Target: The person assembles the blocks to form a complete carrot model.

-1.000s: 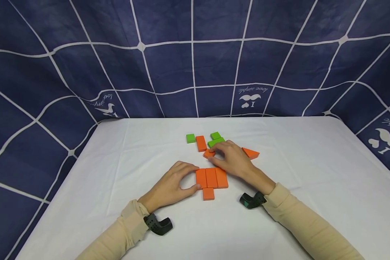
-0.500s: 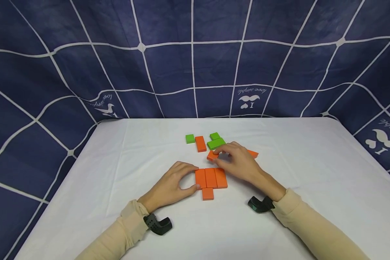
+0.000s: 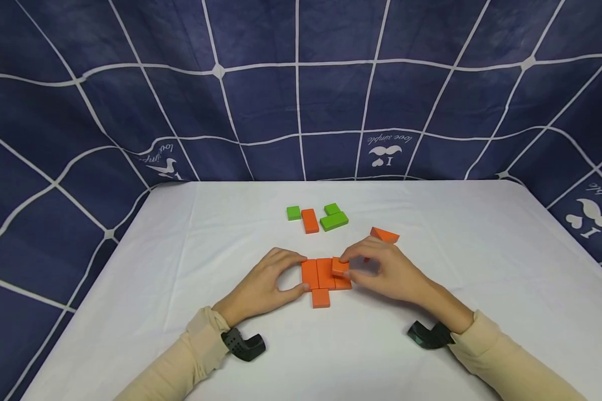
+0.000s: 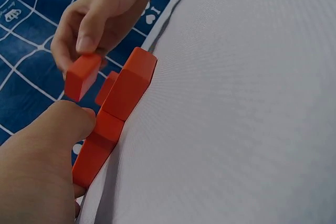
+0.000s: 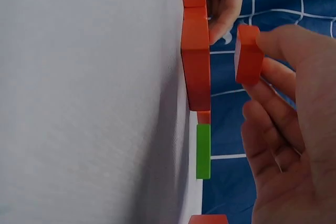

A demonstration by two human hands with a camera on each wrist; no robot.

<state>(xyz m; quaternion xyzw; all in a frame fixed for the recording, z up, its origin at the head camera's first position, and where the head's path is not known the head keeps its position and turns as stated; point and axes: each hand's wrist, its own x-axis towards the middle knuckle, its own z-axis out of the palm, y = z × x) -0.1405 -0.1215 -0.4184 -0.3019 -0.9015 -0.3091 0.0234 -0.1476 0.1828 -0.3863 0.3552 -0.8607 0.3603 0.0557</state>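
Three orange rectangular blocks (image 3: 325, 274) lie side by side on the white table, in the head view. A small orange square block (image 3: 321, 298) touches the middle one's near end. My left hand (image 3: 263, 288) holds the leftmost rectangle (image 3: 309, 275), index finger at its far end and thumb at its near left corner. Above the rightmost rectangle, partly covering it, is another small orange block (image 3: 339, 267), which my right hand (image 3: 393, 271) pinches between thumb and fingertips. The right wrist view shows this pinched block (image 5: 249, 56) raised clear of the row.
Farther back lie a green square block (image 3: 293, 213), an orange rectangle (image 3: 310, 221), a small green block (image 3: 332, 209) and a longer green block (image 3: 334, 221). An orange triangular block (image 3: 385, 235) is just beyond my right hand. A dark blue curtain (image 3: 261, 100) hangs behind the table (image 3: 231, 234).
My right hand has brought the small orange block from near the green blocks toward me, over the right end of the row. My left hand stays in place.
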